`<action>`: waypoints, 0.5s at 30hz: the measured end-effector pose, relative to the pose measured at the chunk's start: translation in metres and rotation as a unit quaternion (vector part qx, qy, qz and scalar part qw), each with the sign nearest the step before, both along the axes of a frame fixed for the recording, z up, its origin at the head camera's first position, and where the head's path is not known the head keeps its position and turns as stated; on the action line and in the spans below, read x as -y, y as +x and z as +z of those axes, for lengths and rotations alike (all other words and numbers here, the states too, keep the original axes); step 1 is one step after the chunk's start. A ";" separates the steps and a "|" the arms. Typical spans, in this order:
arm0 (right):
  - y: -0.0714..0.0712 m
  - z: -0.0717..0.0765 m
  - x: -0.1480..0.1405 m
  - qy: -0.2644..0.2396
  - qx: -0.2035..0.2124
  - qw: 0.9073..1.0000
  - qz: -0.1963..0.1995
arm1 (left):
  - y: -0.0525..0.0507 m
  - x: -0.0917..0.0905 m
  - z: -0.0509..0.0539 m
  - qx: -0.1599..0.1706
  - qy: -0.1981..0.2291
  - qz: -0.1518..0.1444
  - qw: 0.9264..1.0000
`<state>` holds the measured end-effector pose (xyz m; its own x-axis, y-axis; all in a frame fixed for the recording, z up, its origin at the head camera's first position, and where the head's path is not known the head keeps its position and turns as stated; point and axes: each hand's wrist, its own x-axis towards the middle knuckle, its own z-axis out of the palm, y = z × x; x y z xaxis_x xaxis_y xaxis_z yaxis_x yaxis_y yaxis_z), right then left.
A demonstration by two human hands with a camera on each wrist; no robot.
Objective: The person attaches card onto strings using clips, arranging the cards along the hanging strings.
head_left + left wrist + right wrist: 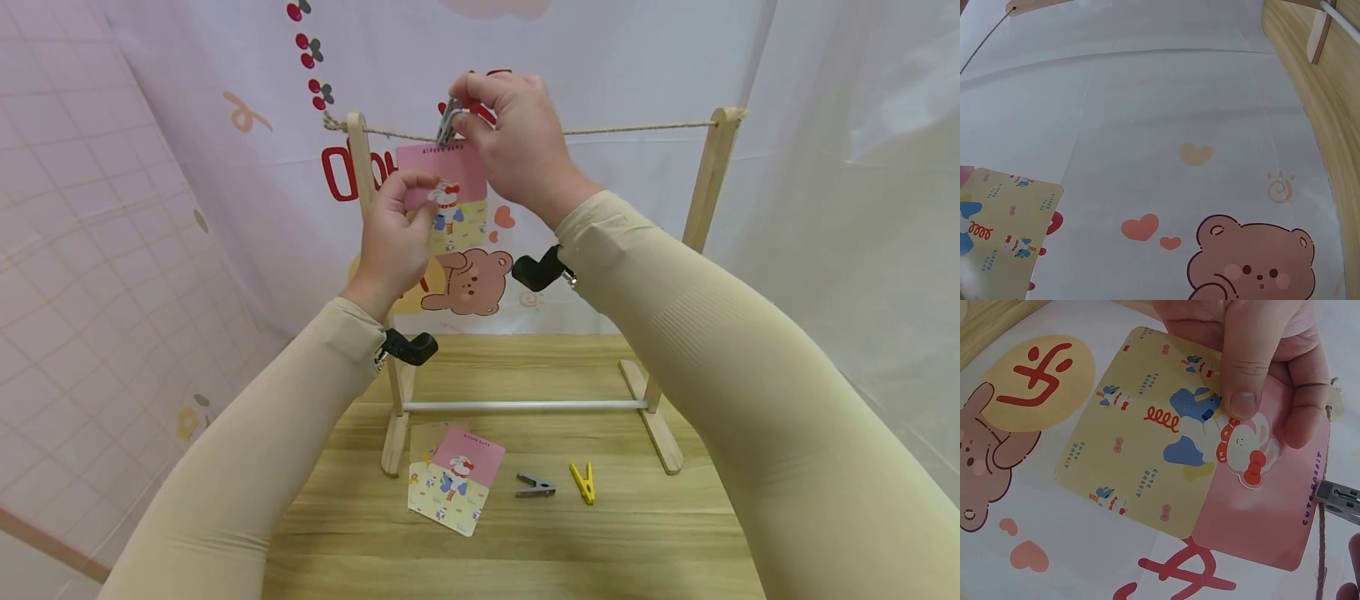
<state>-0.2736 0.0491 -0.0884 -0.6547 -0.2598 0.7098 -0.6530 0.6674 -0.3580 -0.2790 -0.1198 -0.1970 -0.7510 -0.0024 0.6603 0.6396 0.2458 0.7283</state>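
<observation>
A pale printed curtain formed the backdrop, and in front of it lay the wood-grained tabletop. On that stood a wooden rack, its two posts joined near the top by a thin rope. The left hand pinched a pink-and-yellow card, thumb on its printed face, holding the pink edge up along the rope nearer the left post. The right hand pinched the handles of a grey clip, whose nose met that edge at the rope; whether it took in both card and rope I could not tell. Another patterned card lay on the tabletop, partly covering a paler one, with a loose grey clip and, just beside that, a smaller yellow clip. The likeliest trouble, as I judged it, was a shallow bite: with the nose so near the card's margin, the card could slip free once the left hand let go. The rope, being thin, might roll out of the grip, and a hard thumb press could crease the card.
</observation>
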 end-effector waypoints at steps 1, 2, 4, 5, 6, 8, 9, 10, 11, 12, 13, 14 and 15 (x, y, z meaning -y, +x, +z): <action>0.000 0.000 0.000 0.001 0.001 1.000 0.000 | 0.000 0.000 0.000 -0.001 0.000 0.000 1.000; 0.000 0.000 0.000 0.002 0.002 1.000 -0.001 | -0.001 0.000 -0.001 -0.002 -0.001 0.000 1.000; 0.000 0.000 0.001 0.004 0.004 1.000 -0.001 | -0.001 0.000 -0.002 -0.005 -0.003 -0.001 1.000; 0.000 0.001 0.001 0.003 0.003 1.000 0.001 | -0.002 0.000 -0.002 -0.007 -0.004 -0.001 1.000; 0.000 0.001 0.001 0.002 0.004 1.000 0.003 | -0.002 0.000 -0.003 -0.007 -0.005 -0.001 1.000; -0.001 0.001 0.000 -0.002 0.006 1.000 0.010 | -0.001 0.001 -0.003 -0.012 -0.006 -0.001 1.000; -0.001 0.001 0.000 -0.004 0.007 1.000 0.014 | -0.001 0.000 -0.003 -0.014 -0.005 -0.001 1.000; -0.001 0.001 0.000 -0.006 0.008 1.000 0.017 | -0.001 0.000 -0.003 -0.016 -0.005 0.000 1.000; -0.001 0.002 0.000 -0.007 0.011 1.000 0.018 | -0.001 0.000 -0.003 -0.016 -0.006 0.001 1.000; -0.001 0.002 0.000 -0.006 0.013 1.000 0.018 | 0.000 0.000 -0.003 -0.016 -0.005 0.002 1.000; -0.001 0.002 0.000 -0.005 0.015 1.000 0.017 | 0.000 0.000 -0.003 -0.016 -0.005 0.002 1.000; -0.001 0.003 0.000 -0.003 0.018 1.000 0.015 | 0.000 0.000 -0.004 -0.015 -0.005 0.002 1.000; -0.001 0.003 0.000 -0.002 0.021 1.000 0.015 | 0.000 -0.001 -0.004 -0.015 -0.005 0.002 1.000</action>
